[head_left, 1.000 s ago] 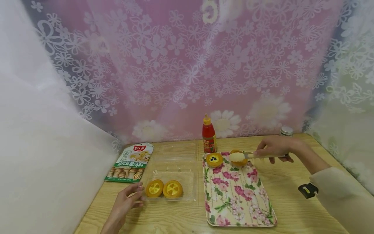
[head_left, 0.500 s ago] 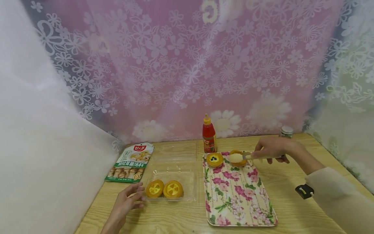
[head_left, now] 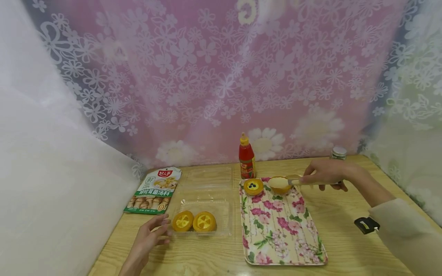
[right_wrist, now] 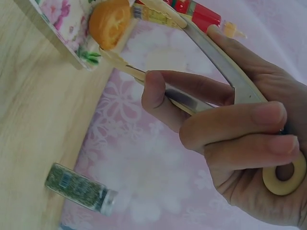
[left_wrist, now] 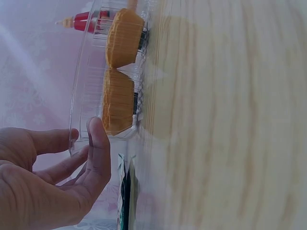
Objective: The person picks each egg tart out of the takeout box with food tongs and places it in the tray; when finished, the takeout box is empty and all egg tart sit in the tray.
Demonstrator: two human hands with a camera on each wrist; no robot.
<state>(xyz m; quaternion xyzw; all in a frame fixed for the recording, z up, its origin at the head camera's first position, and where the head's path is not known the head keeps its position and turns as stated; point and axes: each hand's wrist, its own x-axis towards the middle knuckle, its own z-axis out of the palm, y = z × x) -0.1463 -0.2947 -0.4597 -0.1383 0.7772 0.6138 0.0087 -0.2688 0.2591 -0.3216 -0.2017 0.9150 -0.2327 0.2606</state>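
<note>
My left hand pinches the near left corner of a clear plastic container; in the left wrist view its rim passes between the thumb and fingers. Two golden egg tarts with yellow patterned tops lie inside. With my right hand I hold tongs with cream tips, metal arms and a ring at the end. The tong arms stand apart around another tart at the tray's back right; one tip hides part of its top. Whether the tips touch it, I cannot tell. Beside it sits a tart with dark dots.
The flowered tray lies right of the container on the wooden table. A red sauce bottle stands behind it. At the back right is a small jar of green flakes. A green-and-white food pouch lies left of the container.
My right hand and the tongs have shifted only slightly, left and then back right, staying over the same tart. My left hand has kept its place on the container.
</note>
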